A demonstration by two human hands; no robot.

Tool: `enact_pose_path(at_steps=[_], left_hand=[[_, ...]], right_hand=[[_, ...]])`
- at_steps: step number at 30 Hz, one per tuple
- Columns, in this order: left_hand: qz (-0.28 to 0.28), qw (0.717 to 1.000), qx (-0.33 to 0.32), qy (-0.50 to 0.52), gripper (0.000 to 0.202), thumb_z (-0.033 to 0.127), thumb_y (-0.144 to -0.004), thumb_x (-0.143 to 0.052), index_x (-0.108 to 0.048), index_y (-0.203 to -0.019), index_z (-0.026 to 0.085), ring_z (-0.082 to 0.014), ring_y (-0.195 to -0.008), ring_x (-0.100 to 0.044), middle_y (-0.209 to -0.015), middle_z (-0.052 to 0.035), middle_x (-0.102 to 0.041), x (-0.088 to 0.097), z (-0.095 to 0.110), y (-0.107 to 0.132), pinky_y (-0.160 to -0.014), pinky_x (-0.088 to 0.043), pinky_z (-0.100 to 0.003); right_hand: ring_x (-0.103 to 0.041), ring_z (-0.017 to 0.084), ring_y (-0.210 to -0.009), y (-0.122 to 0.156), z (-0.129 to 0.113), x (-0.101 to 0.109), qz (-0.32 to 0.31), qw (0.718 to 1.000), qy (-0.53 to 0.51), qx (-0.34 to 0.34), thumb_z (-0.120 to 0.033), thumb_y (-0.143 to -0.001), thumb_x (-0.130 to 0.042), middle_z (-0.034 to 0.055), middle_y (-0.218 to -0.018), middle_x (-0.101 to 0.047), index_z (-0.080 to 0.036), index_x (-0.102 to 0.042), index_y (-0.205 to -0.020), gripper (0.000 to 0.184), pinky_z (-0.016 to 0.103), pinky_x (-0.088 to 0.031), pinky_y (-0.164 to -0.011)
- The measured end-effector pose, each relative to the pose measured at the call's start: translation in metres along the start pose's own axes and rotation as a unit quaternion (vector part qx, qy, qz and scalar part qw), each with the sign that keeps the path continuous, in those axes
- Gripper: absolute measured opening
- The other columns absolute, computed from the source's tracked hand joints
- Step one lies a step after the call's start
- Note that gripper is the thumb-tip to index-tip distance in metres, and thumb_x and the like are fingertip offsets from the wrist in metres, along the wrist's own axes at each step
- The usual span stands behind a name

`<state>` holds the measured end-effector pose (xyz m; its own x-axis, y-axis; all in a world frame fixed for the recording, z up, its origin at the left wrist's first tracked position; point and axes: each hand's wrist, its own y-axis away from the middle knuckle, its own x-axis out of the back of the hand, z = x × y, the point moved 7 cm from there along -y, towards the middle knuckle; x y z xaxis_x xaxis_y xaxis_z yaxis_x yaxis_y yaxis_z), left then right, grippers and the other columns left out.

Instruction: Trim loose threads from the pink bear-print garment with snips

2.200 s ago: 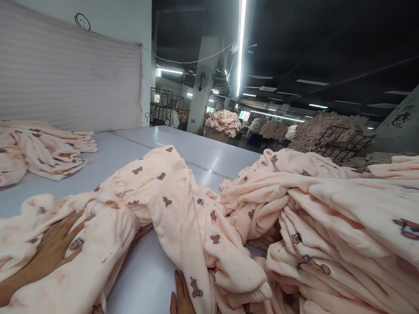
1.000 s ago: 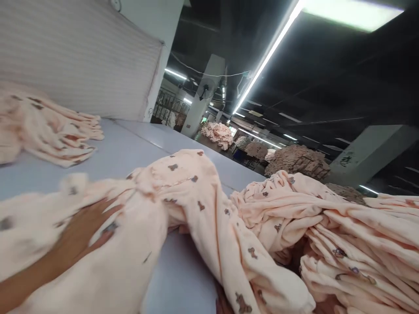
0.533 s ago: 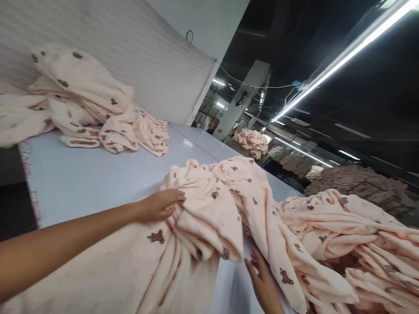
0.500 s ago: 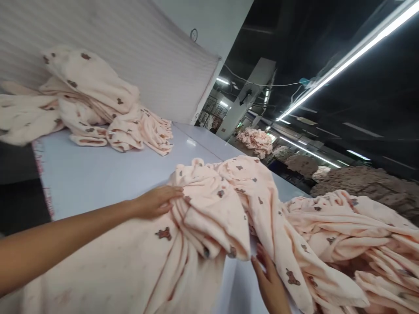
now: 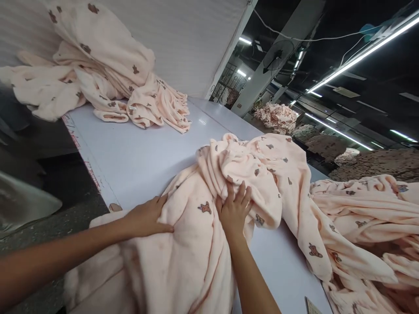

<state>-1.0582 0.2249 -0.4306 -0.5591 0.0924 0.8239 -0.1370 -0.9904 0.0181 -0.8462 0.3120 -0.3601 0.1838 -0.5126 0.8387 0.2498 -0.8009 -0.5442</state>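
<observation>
A pale pink fleece garment with brown bear prints (image 5: 193,244) lies bunched over the near edge of the table, its lower part hanging toward me. My left hand (image 5: 147,218) grips its left side, thumb on top and fingertips partly hidden by the cloth. On the bunched folds rests my right hand (image 5: 234,209), fingers spread and pressing lightly into the fleece. A sleeve-like length (image 5: 297,209) of the same cloth stretches off to the right.
The pale table (image 5: 137,161) has red marks along its left edge. More bear-print fleece (image 5: 108,65) is heaped at the back left, and another heap (image 5: 366,209) lies on the right. Large garment piles (image 5: 276,117) stand farther back. A ribbed pale sheet (image 5: 196,48) hangs behind the table.
My right hand has come up from beside the garment onto its folds. My left hand has shifted down the cloth toward me. The view has turned, showing floor at left.
</observation>
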Motion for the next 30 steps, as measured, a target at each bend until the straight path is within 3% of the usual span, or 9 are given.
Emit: enact_pose_path(at_steps=[4,8,11,13,16,21,26,28,30], left_hand=[[-0.067,0.996,0.058,-0.003,0.052,0.045,-0.086,-0.052,-0.040,-0.130,0.018,-0.0247,-0.100,-0.057,-0.123,-0.0121,-0.052,-0.019,0.002,-0.046,-0.082,-0.049,-0.045],[-0.082,0.994,0.076,-0.010,0.050,0.043,-0.087,-0.052,-0.040,-0.128,0.018,-0.0251,-0.101,-0.056,-0.122,-0.0115,-0.051,-0.016,0.011,-0.063,-0.083,-0.049,-0.045],[-0.077,0.993,0.085,-0.009,0.060,0.047,-0.085,-0.053,-0.033,-0.134,0.019,-0.0264,-0.103,-0.054,-0.126,-0.0131,-0.047,-0.014,0.014,-0.058,-0.084,-0.048,-0.046],[-0.073,0.993,0.094,-0.008,0.066,0.049,-0.083,-0.054,-0.029,-0.136,0.018,-0.0274,-0.105,-0.053,-0.126,-0.0138,-0.047,-0.014,0.013,-0.055,-0.084,-0.047,-0.046],[-0.070,0.992,0.101,-0.007,0.071,0.052,-0.081,-0.055,-0.027,-0.136,0.018,-0.0278,-0.103,-0.054,-0.121,-0.0137,-0.050,-0.016,0.011,-0.053,-0.083,-0.046,-0.046],[-0.061,0.994,0.093,0.008,0.074,0.059,-0.078,-0.051,-0.028,-0.135,0.018,-0.0271,-0.099,-0.054,-0.116,-0.0127,-0.051,-0.018,0.010,-0.051,-0.080,-0.046,-0.043],[-0.049,0.992,0.108,0.029,0.081,0.065,-0.075,-0.045,-0.021,-0.138,0.020,-0.0319,-0.102,-0.053,-0.114,-0.0137,-0.050,-0.017,0.006,-0.043,-0.078,-0.045,-0.044],[-0.041,0.992,0.112,0.035,0.083,0.066,-0.074,-0.043,-0.021,-0.138,0.019,-0.0339,-0.102,-0.053,-0.112,-0.0143,-0.051,-0.018,0.006,-0.039,-0.079,-0.044,-0.045],[-0.032,0.992,0.111,0.042,0.083,0.066,-0.074,-0.043,-0.023,-0.138,0.018,-0.0346,-0.102,-0.053,-0.110,-0.0148,-0.052,-0.021,0.008,-0.035,-0.079,-0.044,-0.046]], right_hand=[[-0.003,0.039,-0.136,-0.023,0.021,-0.020,-0.028,0.999,-0.020,-0.018,-0.032,-0.087,-0.047,0.0209,-0.149,-0.014,-0.015,-0.035,-0.138,0.054,0.063,-0.014,-0.101],[-0.016,0.036,-0.136,-0.020,0.033,0.006,-0.079,0.994,-0.070,-0.021,-0.033,-0.084,-0.052,0.0187,-0.147,-0.022,-0.016,-0.038,-0.135,0.056,0.057,-0.027,-0.102],[-0.027,0.022,-0.134,0.024,0.021,0.051,-0.106,0.988,-0.110,0.000,-0.038,-0.088,-0.045,0.0132,-0.141,-0.033,-0.019,-0.038,-0.133,0.049,0.039,-0.035,-0.104],[-0.027,0.017,-0.134,0.068,0.007,0.075,-0.141,0.981,-0.131,0.033,-0.043,-0.087,-0.047,0.0054,-0.145,-0.029,-0.026,-0.041,-0.128,0.045,0.033,-0.035,-0.105],[-0.032,0.031,-0.131,0.131,-0.001,0.084,-0.241,0.960,-0.108,0.091,-0.053,-0.067,-0.068,0.0156,-0.146,-0.029,-0.017,-0.042,-0.128,0.076,0.044,-0.040,-0.099],[-0.040,0.031,-0.126,0.179,0.037,0.073,-0.360,0.931,-0.033,0.040,-0.021,-0.068,-0.065,0.0195,-0.141,-0.037,-0.011,-0.049,-0.125,0.060,0.041,-0.044,-0.095],[-0.034,0.037,-0.129,0.172,0.039,0.088,-0.283,0.959,-0.031,-0.001,-0.020,-0.071,-0.059,0.0158,-0.137,-0.045,-0.017,-0.065,-0.099,0.029,0.055,-0.033,-0.099],[-0.047,0.031,-0.119,0.157,0.033,0.105,-0.213,0.969,-0.114,-0.046,-0.016,-0.076,-0.050,0.0121,-0.128,-0.054,-0.019,-0.064,-0.093,0.021,0.050,-0.037,-0.096],[-0.061,0.021,-0.092,0.140,0.027,0.123,-0.168,0.953,-0.224,-0.118,-0.022,-0.086,-0.042,0.0089,-0.103,-0.065,-0.019,-0.059,-0.092,0.018,0.035,-0.049,-0.079]])
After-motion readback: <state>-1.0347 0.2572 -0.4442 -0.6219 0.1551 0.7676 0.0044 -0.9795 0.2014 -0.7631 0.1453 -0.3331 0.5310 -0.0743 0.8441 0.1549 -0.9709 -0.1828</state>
